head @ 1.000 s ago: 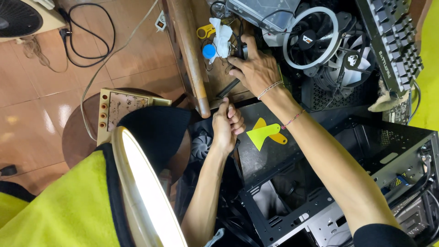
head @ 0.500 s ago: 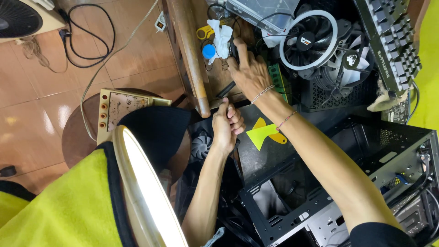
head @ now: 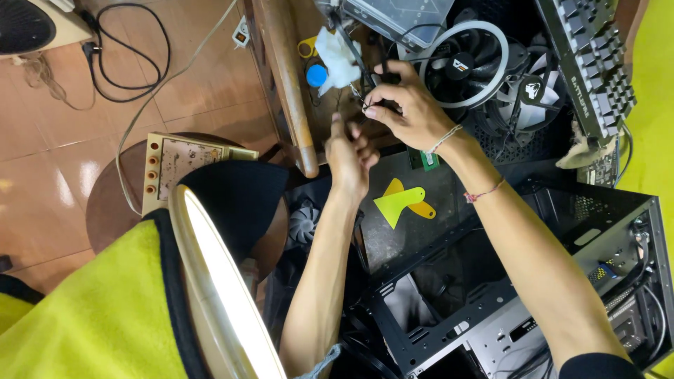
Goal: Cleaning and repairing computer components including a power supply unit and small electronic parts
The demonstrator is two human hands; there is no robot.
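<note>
A round white-ringed cooling fan [head: 463, 63] lies between a grey ridged keyboard [head: 586, 60] and a long wooden roller [head: 288, 84]. A yellow plastic pick [head: 400, 202] lies on the black metal computer case [head: 491, 309].

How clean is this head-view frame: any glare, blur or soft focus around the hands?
Head view: the lit ring lamp blows out to white; the left hand and right hand are slightly motion-soft; the floor shows mild sheen; the case interior sits dark.

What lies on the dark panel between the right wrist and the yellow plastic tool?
In the head view, a small green circuit board lies between the right hand wrist and the yellow plastic tool.
</note>
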